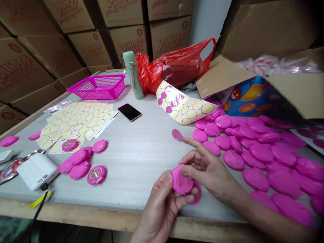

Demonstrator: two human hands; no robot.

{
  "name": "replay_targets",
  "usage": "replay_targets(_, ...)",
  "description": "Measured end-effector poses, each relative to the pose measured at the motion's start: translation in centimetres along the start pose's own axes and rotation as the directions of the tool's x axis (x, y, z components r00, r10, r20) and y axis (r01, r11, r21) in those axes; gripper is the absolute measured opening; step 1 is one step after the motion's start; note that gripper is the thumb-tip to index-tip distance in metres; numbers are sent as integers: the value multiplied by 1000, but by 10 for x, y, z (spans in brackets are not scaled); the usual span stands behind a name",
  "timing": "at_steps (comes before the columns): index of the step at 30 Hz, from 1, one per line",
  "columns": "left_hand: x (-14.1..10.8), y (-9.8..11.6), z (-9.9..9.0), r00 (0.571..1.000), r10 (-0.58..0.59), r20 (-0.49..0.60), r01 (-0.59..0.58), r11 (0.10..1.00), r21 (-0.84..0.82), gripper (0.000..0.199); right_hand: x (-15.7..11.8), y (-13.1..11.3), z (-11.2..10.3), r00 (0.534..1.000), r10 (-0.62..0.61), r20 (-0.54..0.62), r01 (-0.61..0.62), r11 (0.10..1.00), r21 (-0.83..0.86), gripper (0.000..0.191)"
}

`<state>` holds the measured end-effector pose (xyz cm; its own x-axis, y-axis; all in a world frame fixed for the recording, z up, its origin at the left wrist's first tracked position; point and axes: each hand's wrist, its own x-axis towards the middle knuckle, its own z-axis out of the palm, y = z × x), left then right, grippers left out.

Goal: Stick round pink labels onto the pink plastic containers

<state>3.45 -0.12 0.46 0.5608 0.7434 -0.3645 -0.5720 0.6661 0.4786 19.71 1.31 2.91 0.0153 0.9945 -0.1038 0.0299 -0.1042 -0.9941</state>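
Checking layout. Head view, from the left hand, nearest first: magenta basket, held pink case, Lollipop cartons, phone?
1. Held pink case: in left hand.
2. Phone: mid-table, left.
3. Magenta basket: far left on table.
4. Lollipop cartons: stacked behind.

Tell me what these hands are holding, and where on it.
The left hand grips a pink case by its rim; the right hand's thumb rests on its upper part. A round sticker sits by its edge at the right index fingertip.
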Motion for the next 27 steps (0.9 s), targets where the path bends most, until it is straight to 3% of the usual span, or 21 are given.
replay_targets(3,0,0,1,1000,-6,-18,6,1000,14,32,3,4,-4,1000,-20,-21,21,999,45,60)
replay_targets(6,2,0,3,1000,-12,-26,13,999,40,27,5,10,-5,990,-140,-2,138,981,-136,80)
replay_targets(8,3,0,4,1000,-23,-19,24,998,66,26,9,12,-5,990,-124,72,136,970,-203,91)
replay_targets(9,3,0,4,999,-29,-21,30,997,74,27,12,13,-6,992,-91,87,106,976,-188,87)
replay_targets(12,3,1,4,997,-45,-66,49,997,62,35,20,15,-10,996,-89,-21,86,991,-101,71)
replay_targets(14,4,1,4,995,-35,-94,39,998,41,36,22,16,-14,976,-198,-90,179,967,-181,82)
replay_targets(17,5,2,3,994,-11,-107,14,1000,24,27,18,18,-20,952,-276,130,305,852,-425,115)
replay_targets(19,6,1,4,994,1,-108,1,1000,20,23,13,18,-27,920,-229,318,374,758,-535,126)
replay_targets(21,6,2,4,994,8,-108,-6,1000,25,23,9,15,-33,884,-199,424,434,687,-583,131)
replay_targets(27,7,0,4,998,10,-64,-7,999,47,29,5,10,-27,897,-243,370,434,647,-626,138)
